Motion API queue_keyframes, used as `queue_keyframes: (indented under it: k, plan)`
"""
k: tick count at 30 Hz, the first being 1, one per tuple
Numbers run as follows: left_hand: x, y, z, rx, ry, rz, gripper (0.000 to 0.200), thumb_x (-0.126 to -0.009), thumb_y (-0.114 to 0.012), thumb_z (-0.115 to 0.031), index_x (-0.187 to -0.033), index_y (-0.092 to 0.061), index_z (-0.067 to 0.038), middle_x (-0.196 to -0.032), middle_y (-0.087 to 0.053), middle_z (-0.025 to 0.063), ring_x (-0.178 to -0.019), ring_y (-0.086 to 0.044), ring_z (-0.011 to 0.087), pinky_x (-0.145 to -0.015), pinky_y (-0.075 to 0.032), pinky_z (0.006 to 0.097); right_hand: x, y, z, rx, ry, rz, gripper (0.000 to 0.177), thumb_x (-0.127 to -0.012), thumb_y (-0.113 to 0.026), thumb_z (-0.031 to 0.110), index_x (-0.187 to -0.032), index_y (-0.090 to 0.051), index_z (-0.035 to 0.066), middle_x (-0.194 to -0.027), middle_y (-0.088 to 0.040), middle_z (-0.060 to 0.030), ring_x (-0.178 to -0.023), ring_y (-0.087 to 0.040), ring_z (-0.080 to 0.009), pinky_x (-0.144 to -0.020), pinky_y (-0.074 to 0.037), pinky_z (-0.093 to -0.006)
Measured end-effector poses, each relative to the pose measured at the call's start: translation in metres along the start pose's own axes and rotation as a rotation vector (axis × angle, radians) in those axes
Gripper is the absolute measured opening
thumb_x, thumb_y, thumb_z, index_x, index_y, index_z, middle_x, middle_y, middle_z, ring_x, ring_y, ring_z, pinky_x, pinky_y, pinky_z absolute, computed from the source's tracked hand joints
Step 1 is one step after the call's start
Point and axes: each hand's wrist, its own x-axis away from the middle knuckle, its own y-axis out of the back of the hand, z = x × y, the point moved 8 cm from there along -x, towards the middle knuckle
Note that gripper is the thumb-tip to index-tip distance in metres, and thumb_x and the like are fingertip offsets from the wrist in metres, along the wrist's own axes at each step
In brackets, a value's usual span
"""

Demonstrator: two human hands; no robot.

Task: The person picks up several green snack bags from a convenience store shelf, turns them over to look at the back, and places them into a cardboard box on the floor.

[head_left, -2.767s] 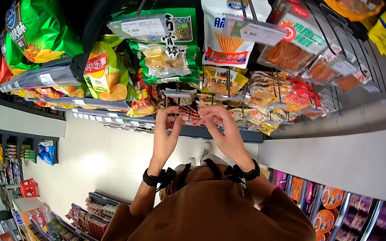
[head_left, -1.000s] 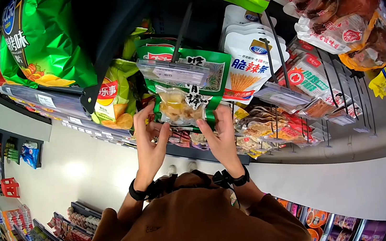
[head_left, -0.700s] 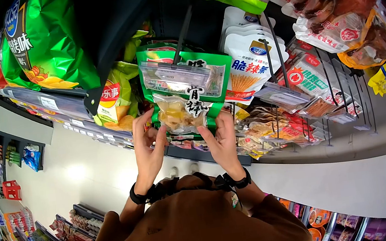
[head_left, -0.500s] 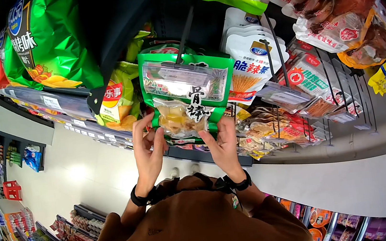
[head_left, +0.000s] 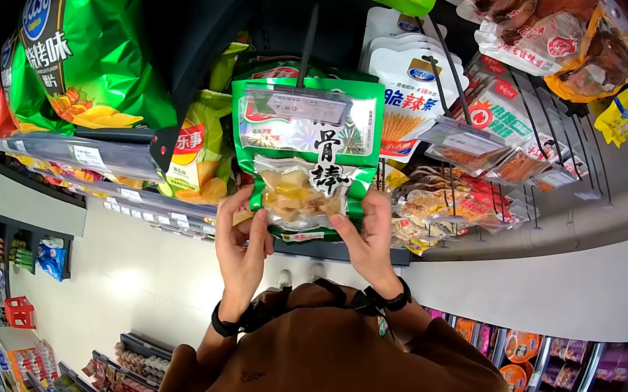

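Note:
A green snack bag with a clear window hangs on a rack hook, pale pieces of food showing through the window. My left hand grips its lower left edge, and my right hand pinches its lower right edge. Across the upper part of the bag lies a clear price tag holder at the end of the hook. More green packs are partly hidden behind and below it. Black bands circle both my wrists.
Yellow chip bags stand just left of my left hand. White snack pouches hang to the right, beside metal hooks with further packs. Large green chip bags fill the upper left shelf. A red stool stands on the floor.
The lower part of the green bag now shows flatter and more fully toward me. Both hands have stayed at its lower edges, and the view has shifted slightly.

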Motion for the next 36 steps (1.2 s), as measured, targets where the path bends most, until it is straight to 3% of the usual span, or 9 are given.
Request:
queue_keyframes:
  k: [1, 8, 10, 14, 16, 21, 27, 32, 36]
  plan:
    - [0.001, 0.0, -0.002, -0.026, -0.021, 0.014, 0.036, -0.101, -0.054, -0.01, -0.135, -0.044, -0.005, -0.06, -0.05, -0.0012, -0.045, -0.042, 0.0051, -0.043, -0.03, 0.0207, 0.001, 0.0, 0.002, 0.02, 0.008, -0.013, 0.04, -0.093, -0.066, 0.003, -0.123, -0.04, 0.002, -0.11, -0.054, -0.0096, -0.096, -0.055, -0.0137, -0.084, -0.046, -0.0272]
    - [0.006, 0.007, -0.013, -0.045, -0.02, 0.023, 0.035, -0.1, -0.056, -0.007, -0.134, -0.047, -0.004, -0.065, -0.05, -0.0013, -0.046, -0.044, 0.0045, -0.042, -0.031, 0.0205, 0.004, -0.002, 0.009, 0.051, -0.016, -0.026, 0.043, -0.093, -0.067, 0.006, -0.124, -0.038, 0.003, -0.111, -0.054, -0.0098, -0.096, -0.054, -0.0141, -0.084, -0.045, -0.0267]
    - [0.006, 0.007, -0.017, -0.019, 0.036, 0.031, 0.035, -0.096, -0.057, 0.001, -0.13, -0.052, -0.001, -0.112, -0.045, 0.0051, -0.054, -0.051, 0.0049, -0.043, -0.035, 0.0194, 0.002, -0.003, 0.018, 0.13, 0.049, -0.034, 0.044, -0.093, -0.067, 0.006, -0.126, -0.037, 0.003, -0.111, -0.053, -0.0092, -0.097, -0.053, -0.0144, -0.084, -0.044, -0.0264]
    - [-0.001, 0.007, -0.023, -0.015, -0.011, 0.019, 0.034, -0.095, -0.058, 0.001, -0.129, -0.053, -0.002, -0.111, -0.046, 0.0048, -0.054, -0.051, 0.0048, -0.043, -0.035, 0.0196, -0.006, -0.006, 0.017, 0.082, 0.004, -0.027, 0.044, -0.094, -0.066, 0.009, -0.127, -0.038, 0.003, -0.116, -0.048, -0.008, -0.106, -0.049, -0.016, -0.093, -0.04, -0.0292]
    - [-0.003, 0.008, -0.02, -0.051, -0.025, 0.038, 0.035, -0.098, -0.059, -0.008, -0.132, -0.051, -0.003, -0.069, -0.053, -0.0011, -0.046, -0.045, 0.0031, -0.041, -0.03, 0.0198, -0.007, -0.006, 0.019, 0.111, 0.033, -0.036, 0.044, -0.094, -0.066, 0.01, -0.127, -0.039, 0.003, -0.117, -0.045, -0.0071, -0.109, -0.046, -0.0167, -0.098, -0.036, -0.0299]
    - [0.003, 0.01, -0.02, -0.08, -0.045, 0.026, 0.033, -0.097, -0.06, -0.007, -0.129, -0.053, -0.003, -0.068, -0.054, -0.0023, -0.047, -0.045, 0.003, -0.042, -0.03, 0.0194, 0.002, -0.002, 0.009, 0.113, -0.004, -0.062, 0.043, -0.094, -0.066, 0.008, -0.127, -0.039, 0.003, -0.12, -0.046, -0.0074, -0.111, -0.046, -0.0161, -0.098, -0.036, -0.0286]
    - [0.012, 0.02, -0.015, -0.082, 0.024, 0.077, 0.033, -0.093, -0.063, -0.003, -0.125, -0.055, -0.002, -0.103, -0.053, 0.0001, -0.056, -0.049, 0.0018, -0.045, -0.032, 0.018, 0.021, -0.006, -0.003, -0.139, -0.239, -0.018, 0.041, -0.093, -0.064, 0.002, -0.126, -0.04, 0.005, -0.117, -0.053, -0.0058, -0.106, -0.05, -0.0117, -0.088, -0.042, -0.0245]
    - [0.014, 0.03, 0.001, 0.003, 0.077, 0.124, 0.034, -0.09, -0.067, -0.004, -0.123, -0.057, -0.004, -0.097, -0.056, -0.0027, -0.063, -0.043, -0.0004, -0.056, -0.033, 0.0168, 0.039, -0.001, -0.008, -0.152, -0.29, -0.11, 0.042, -0.091, -0.064, -0.002, -0.126, -0.041, 0.005, -0.118, -0.055, -0.0057, -0.106, -0.052, -0.0115, -0.088, -0.042, -0.0243]
    - [0.02, 0.028, 0.023, -0.032, 0.082, 0.342, 0.036, -0.091, -0.069, -0.015, -0.123, -0.059, -0.002, -0.108, -0.059, 0.0001, -0.076, -0.048, 0.0026, -0.063, -0.038, 0.0188, 0.058, -0.003, -0.01, -0.179, -0.339, -0.137, 0.042, -0.092, -0.063, -0.001, -0.127, -0.041, 0.005, -0.121, -0.055, -0.0065, -0.107, -0.052, -0.0111, -0.088, -0.042, -0.024]
